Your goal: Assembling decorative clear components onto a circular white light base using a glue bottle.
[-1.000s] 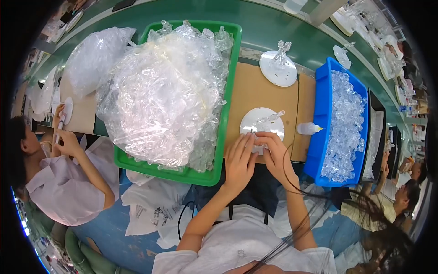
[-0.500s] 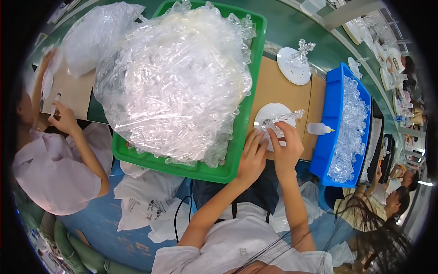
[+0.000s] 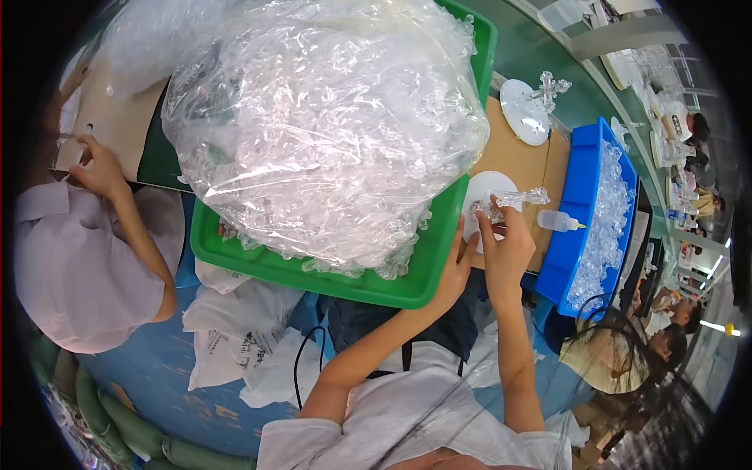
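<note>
While my right hand [image 3: 507, 244] pinches a clear plastic piece [image 3: 513, 201] over the white disc [image 3: 487, 196], my left hand [image 3: 453, 270] grips the disc's near edge, beside the green tray [image 3: 313, 274].

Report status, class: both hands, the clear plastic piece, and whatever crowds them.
Left hand and right hand pinch clear plastic piece over round white disc. Green plastic tray beside left hand.

Both bare hands raised together, forearms rising from six o'clock

Left hand [image 3: 453, 270] sits at seven o'clock of the right hand [image 3: 505, 247], just beside it; left fingers extended upward; right grip pinched, fingertips curled toward eleven o'clock; both elbows bent.
</note>
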Tool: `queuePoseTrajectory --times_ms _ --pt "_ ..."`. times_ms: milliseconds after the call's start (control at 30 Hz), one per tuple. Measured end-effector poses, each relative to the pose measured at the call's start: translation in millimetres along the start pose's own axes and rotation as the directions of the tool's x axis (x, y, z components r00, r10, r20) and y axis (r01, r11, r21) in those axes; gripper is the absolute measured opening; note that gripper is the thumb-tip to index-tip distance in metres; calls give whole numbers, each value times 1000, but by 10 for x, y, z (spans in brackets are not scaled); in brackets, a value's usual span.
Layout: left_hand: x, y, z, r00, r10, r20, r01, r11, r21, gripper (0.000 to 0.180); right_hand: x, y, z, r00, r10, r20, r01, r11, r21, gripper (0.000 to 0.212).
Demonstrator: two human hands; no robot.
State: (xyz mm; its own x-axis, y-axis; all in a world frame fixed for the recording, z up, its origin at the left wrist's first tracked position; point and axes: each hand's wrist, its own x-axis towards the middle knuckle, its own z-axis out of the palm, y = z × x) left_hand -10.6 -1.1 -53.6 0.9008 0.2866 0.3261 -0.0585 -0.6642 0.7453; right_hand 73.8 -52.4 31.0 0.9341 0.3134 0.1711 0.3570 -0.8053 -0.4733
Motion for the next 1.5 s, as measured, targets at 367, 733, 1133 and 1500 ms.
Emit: queuePoseTrajectory --times_ms 367,733,1133,1500 --pt "-27 -53 -52 998 44 47 -49 992 116 54 -4 -15 61 996 -91 3 91 993 -82 27" --pt "-8 21 -81 996 24 82 -41 975 218 57 94 -29 -59 997 50 62 -53 997 56 23" --pt "-1 111 -156 994 -65 84 71 995 -69 49 46 -8 24 1000 -1 -15 2 1000 4 27" --pt "144 260 -298 983 -175 62 183 869 -460 32 33 29 45 995 95 -13 -94 994 57 30"
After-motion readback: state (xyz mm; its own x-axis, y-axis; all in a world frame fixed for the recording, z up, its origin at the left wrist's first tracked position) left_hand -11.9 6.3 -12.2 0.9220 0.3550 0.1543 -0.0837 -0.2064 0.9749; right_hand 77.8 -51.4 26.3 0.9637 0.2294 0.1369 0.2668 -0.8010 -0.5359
